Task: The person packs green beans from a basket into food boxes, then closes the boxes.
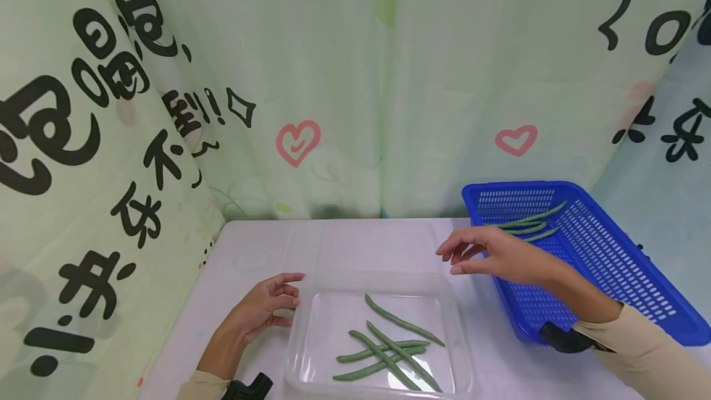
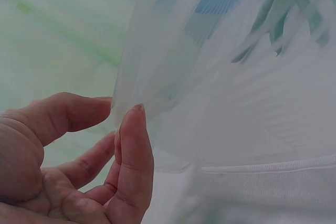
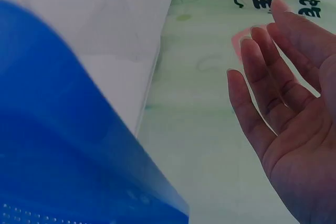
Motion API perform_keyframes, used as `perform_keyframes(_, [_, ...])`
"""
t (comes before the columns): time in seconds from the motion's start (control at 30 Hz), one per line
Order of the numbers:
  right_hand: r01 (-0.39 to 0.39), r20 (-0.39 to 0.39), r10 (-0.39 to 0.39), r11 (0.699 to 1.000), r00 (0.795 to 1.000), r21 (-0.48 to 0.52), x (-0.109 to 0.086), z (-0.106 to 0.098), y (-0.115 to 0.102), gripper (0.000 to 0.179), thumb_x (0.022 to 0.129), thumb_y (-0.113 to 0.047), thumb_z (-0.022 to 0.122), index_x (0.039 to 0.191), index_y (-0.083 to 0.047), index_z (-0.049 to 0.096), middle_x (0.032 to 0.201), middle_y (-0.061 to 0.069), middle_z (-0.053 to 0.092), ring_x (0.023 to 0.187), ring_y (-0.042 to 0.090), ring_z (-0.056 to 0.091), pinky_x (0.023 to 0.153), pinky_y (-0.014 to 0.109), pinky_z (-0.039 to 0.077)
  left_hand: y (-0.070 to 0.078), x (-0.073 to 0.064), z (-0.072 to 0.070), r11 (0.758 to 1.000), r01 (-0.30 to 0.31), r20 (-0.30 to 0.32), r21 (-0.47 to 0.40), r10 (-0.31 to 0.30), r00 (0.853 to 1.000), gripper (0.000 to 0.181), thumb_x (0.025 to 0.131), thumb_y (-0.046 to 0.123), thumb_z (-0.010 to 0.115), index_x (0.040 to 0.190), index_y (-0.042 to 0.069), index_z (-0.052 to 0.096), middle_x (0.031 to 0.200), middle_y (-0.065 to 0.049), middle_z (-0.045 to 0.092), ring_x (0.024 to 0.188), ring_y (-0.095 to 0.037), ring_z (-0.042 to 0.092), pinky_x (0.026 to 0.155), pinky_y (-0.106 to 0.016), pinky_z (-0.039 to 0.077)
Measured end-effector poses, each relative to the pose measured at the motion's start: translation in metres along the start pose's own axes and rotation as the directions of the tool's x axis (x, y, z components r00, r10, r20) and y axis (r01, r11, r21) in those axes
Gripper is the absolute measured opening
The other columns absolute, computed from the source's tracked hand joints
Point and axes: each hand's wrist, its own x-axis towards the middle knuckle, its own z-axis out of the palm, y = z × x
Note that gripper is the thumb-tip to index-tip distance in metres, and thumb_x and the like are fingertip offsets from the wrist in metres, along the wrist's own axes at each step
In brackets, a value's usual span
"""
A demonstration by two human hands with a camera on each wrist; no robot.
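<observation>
Clear plastic tub (image 1: 380,281), nearest us, had 5 beans (image 1: 404,355); we judged the work part done, w/ others left elsewhere. Our L hand (image 1: 263,308), half open, just touched the tub's side, gripping nothing. Our R hand (image 1: 502,255), loosely open, hung empty by the basket (image 1: 622,258); approx 4 more beans (image 1: 543,235) lay inside.

soft even light, glare on clear tray (image 1: 333,320), dimmer wrist views

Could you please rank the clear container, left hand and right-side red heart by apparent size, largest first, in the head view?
1. Clear container
2. Left hand
3. Right-side red heart
</observation>
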Motion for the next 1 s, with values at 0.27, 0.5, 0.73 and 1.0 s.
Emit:
perform_keyframes(0.27, [-0.055,-0.094,0.048,0.996,0.994,-0.074,-0.013,-0.026,0.024,0.026,0.094,-0.013,0.072,0.119,-0.021,0.07,0.11,-0.005,0.071,0.101,0.013,0.068,0.086,0.024,0.057,-0.001,-0.001,0.0,1.0,0.003,0.003,-0.008,-0.003,1.0,0.062,0.094,0.004,0.065,0.15,-0.001,0.042,0.104,-0.004,0.054,0.09,-0.018,0.061,0.064,-0.028,0.059])
perform_keyframes(0.5, [-0.13,-0.146,0.113,0.985,0.983,-0.116,-0.027,-0.047,0.049,0.025,0.094,-0.014,0.072,0.12,-0.018,0.07,0.112,0.0,0.071,0.103,0.016,0.069,0.087,0.021,0.056,-0.001,0.0,0.0,1.0,0.008,-0.003,-0.013,-0.008,1.0,0.062,0.093,0.005,0.067,0.15,0.0,0.042,0.103,-0.004,0.054,0.089,-0.018,0.061,0.063,-0.028,0.059])
perform_keyframes(0.73, [-0.15,-0.154,0.128,0.978,0.98,-0.145,-0.039,-0.067,0.072,0.027,0.094,-0.013,0.073,0.12,-0.012,0.07,0.115,0.005,0.072,0.106,0.01,0.068,0.087,0.016,0.054,0.0,0.0,0.0,1.0,0.005,-0.001,-0.019,-0.005,1.0,0.061,0.093,0.003,0.065,0.15,-0.001,0.042,0.103,-0.004,0.054,0.088,-0.017,0.061,0.062,-0.028,0.059])
perform_keyframes(1.0, [-0.199,-0.179,0.169,0.966,0.969,-0.165,-0.054,-0.085,0.107,0.028,0.093,-0.014,0.074,0.121,-0.013,0.071,0.115,0.006,0.072,0.105,0.01,0.069,0.085,0.016,0.054,0.0,-0.001,0.001,1.0,0.003,0.001,-0.02,-0.003,1.0,0.061,0.093,0.003,0.066,0.15,-0.001,0.042,0.103,-0.004,0.054,0.086,-0.015,0.061,0.062,-0.027,0.059])
